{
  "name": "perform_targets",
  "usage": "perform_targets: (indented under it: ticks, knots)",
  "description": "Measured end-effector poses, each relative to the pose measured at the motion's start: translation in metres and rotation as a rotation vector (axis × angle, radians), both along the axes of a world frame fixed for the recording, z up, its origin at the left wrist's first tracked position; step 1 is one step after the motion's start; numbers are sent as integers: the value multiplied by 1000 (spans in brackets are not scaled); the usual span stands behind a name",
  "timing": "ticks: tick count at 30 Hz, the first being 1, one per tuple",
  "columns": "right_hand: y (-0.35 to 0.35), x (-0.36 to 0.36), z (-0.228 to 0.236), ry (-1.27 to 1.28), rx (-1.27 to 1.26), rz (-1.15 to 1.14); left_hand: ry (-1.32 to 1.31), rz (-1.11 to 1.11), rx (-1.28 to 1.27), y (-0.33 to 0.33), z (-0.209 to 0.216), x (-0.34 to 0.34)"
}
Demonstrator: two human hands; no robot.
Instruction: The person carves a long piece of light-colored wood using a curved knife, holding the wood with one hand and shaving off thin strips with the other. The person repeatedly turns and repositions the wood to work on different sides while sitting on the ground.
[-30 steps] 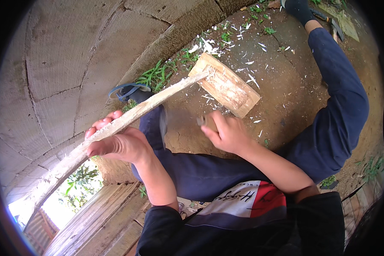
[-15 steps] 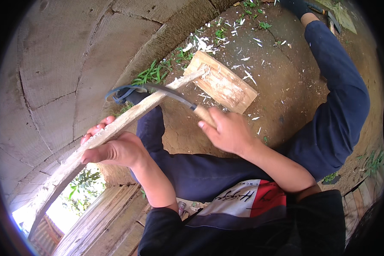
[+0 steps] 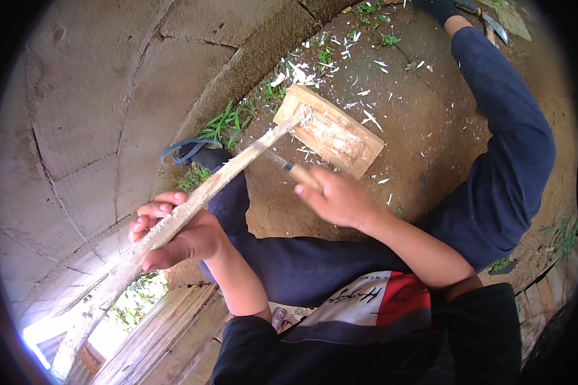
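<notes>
1. The stick slants from the block far down to its lower left; one tip shows against the block's left part, though firm contact is hard to judge.
2. The left grip, below and left of the block, is loosely curled about the stick, thumb on one side, fingers on the other.
3. The right grip, just below the block, is wrapped snugly round the handle of a knife.
4. The blade, left of the block's lower edge, blurs toward the stick; whether it touches is unclear.
5. Pale shavings lie thickest just above the block, others scattered around it.
6. Grass grows left of the block.
</notes>
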State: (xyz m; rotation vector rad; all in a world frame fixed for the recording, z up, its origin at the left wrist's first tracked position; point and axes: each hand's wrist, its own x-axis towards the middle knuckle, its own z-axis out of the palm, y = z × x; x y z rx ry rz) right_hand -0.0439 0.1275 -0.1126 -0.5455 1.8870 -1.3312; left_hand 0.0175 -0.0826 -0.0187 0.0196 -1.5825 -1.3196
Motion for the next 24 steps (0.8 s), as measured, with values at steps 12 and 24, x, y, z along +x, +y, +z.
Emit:
perform_targets:
  ticks: [12,24]
  knots:
    - [8,-7,-6,-30,66,60,-1,-96,40,-20,-6,18]
    - [8,-13,8,43,8,207,-120,-405,-4,-36,52,2]
